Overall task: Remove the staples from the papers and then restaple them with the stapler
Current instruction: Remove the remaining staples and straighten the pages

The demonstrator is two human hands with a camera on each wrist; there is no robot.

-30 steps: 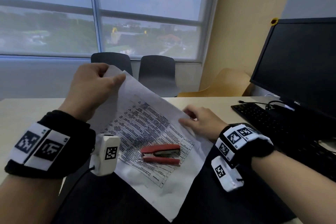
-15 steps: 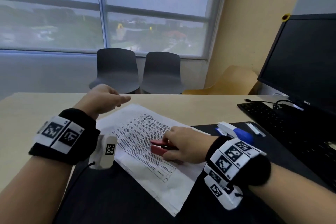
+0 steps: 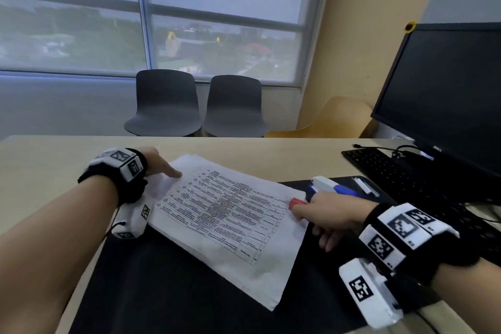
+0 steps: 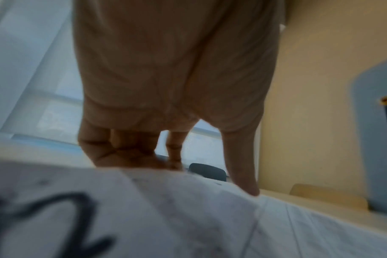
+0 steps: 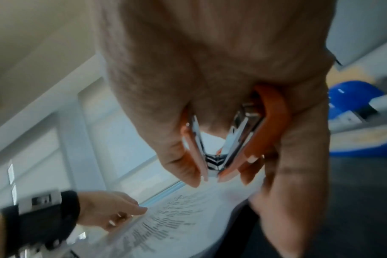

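A stack of printed papers [image 3: 225, 211] lies on a black desk mat [image 3: 162, 279]. My left hand [image 3: 160, 163] is at the stack's far left corner, thumb [image 4: 243, 174] on top and fingers curled behind the paper's edge. At the right edge of the papers my right hand [image 3: 330, 214] grips a red staple remover [image 3: 296, 202], its metal claws [image 5: 214, 160] pointing down at the paper. A blue and white stapler [image 3: 333, 187] lies on the mat just behind my right hand. No staple shows in the papers.
A black keyboard [image 3: 406, 176] and a dark monitor [image 3: 447, 89] stand at the right. A small white strip [image 3: 364, 186] lies by the stapler. The tan table [image 3: 54, 165] runs to the left. Two dark chairs [image 3: 165, 103] stand beyond its far edge.
My left hand lowered the lifted papers flat onto the mat. My right hand picked the red staple remover off the sheet and carried it to the papers' right edge.
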